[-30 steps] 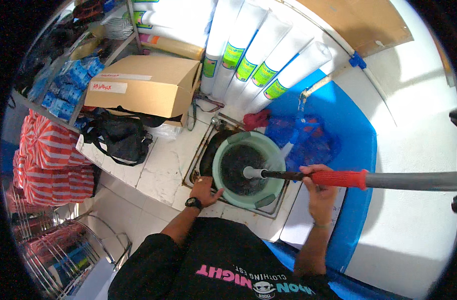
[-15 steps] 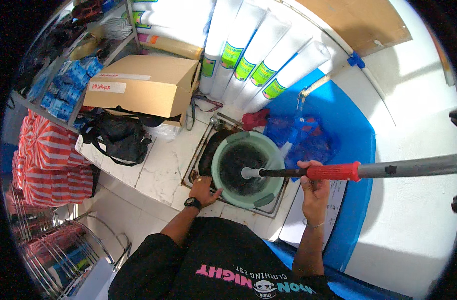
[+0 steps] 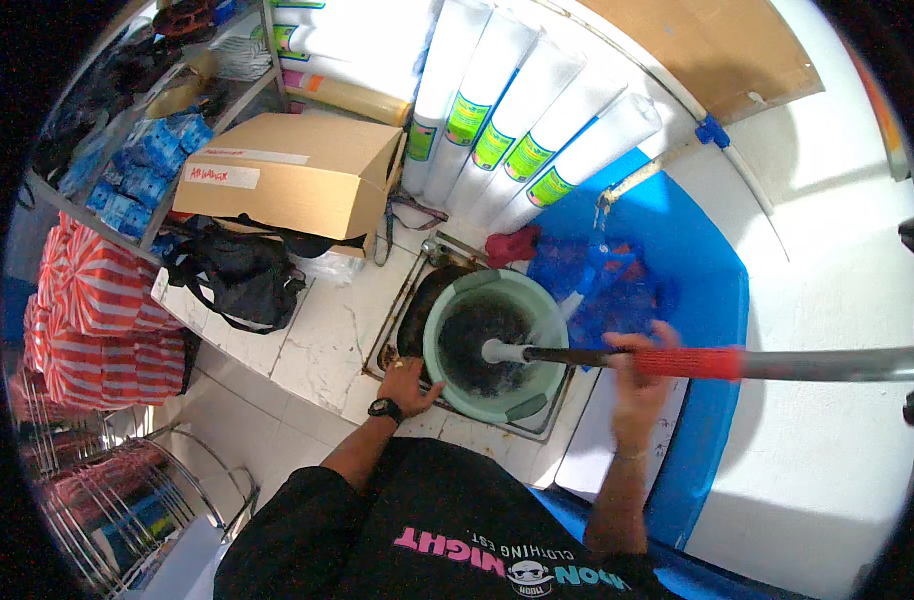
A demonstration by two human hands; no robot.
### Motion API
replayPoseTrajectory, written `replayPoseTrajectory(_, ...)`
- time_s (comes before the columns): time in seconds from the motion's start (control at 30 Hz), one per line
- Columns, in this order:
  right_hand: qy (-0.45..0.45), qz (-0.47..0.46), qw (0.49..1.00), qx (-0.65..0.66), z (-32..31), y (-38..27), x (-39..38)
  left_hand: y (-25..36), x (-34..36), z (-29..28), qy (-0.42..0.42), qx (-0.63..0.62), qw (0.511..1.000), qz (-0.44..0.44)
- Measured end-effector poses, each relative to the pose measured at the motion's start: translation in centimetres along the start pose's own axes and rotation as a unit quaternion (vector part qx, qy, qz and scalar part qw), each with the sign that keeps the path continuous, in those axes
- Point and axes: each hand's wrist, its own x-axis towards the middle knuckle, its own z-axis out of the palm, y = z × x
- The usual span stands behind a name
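A pale green basin (image 3: 447,387) with dark, foaming liquid stands in a metal-rimmed sink (image 3: 549,415). My right hand (image 3: 641,385), smeared by motion, is closed around a long pole (image 3: 817,365) beside its red grip. The pole runs in from the right; its dark shaft ends in a pale grey tip over the liquid, and I cannot tell what lies below the surface. At the basin's left, my left hand (image 3: 407,388), wearing a watch, rests at the sink's edge with thumb and fingers apart. Its thumb lies against the basin's side.
Water runs from a tap (image 3: 617,195) through a blue piece toward the basin. Behind the sink stand several white wrapped rolls (image 3: 522,150). A cardboard box (image 3: 287,165) and black bag (image 3: 242,275) occupy the left counter. A large blue tub (image 3: 722,270) lies right; red-striped bundles (image 3: 107,290) far left.
The pole and my right hand have shifted slightly, with the red grip lower and farther right. My right fingers have moved up over the pole. The left hand stays put.
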Motion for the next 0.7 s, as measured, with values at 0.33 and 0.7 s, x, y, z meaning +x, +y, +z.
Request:
replayPoseTrajectory(0.33, 0.143, -0.141, 0.977, -0.064, -7.8, -5.4, 2.3, 0.5, 0.0, -0.6, -0.011, 0.001, 1.0, 0.007)
replayPoseTrajectory(0.7, -0.045, 0.021, 0.998, -0.037, -0.2, -0.4, 0.2, -0.1, -0.1, 0.2, 0.014, 0.002, 1.0, 0.015)
